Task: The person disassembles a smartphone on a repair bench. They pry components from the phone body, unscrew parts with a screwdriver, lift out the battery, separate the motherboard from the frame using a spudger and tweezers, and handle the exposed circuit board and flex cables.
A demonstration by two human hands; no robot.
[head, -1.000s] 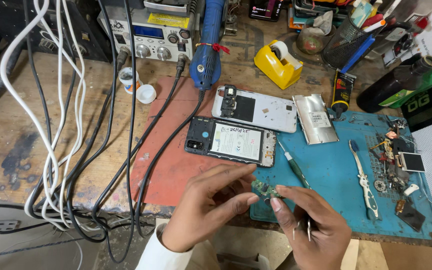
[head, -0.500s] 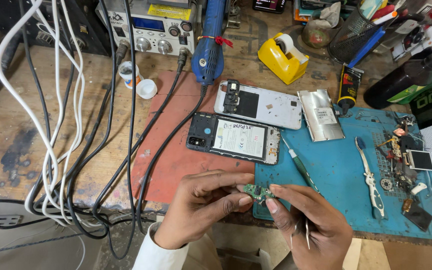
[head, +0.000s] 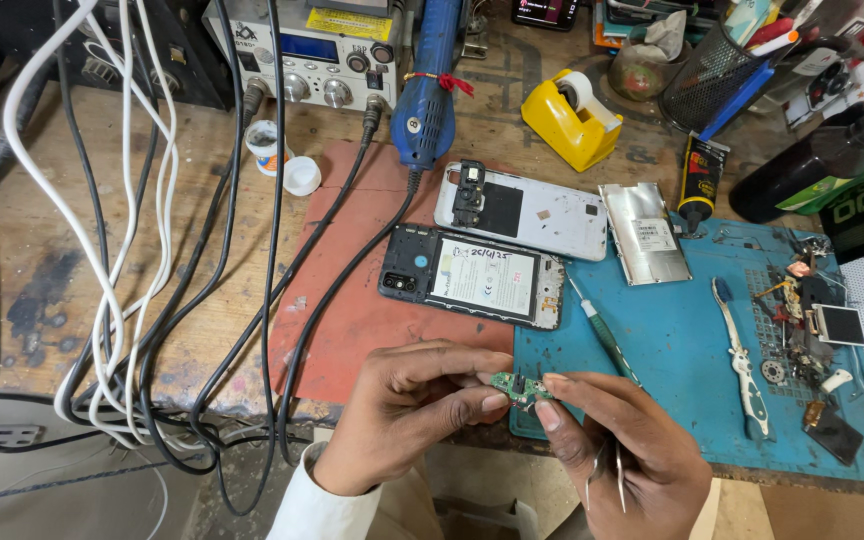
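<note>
Head view looks down on my wooden desk, the biggest thing here, with black and white cables trailing across it off to the left of my grip. Beyond my grip lie a red mat and, to its right, a blue mat. On the red mat, just past my fingers, rests an opened phone body, and farther out its white back cover. A green-handled screwdriver lies just right of the phone, and white tweezers farther right among small loose parts.

My left hand and right hand meet at the desk's near edge, both pinched shut on a small green circuit board, thumb and forefinger on each end. My right hand also seems to keep thin metal tweezers tucked under the palm, though that part is hard to read.

I judge the step to be inspecting or turning the little board. Any next move calls for a light, steady pinch, since the board hangs right over the desk's front edge. Open room is the bare red mat just ahead of my grip; the right side is crowded.
</note>
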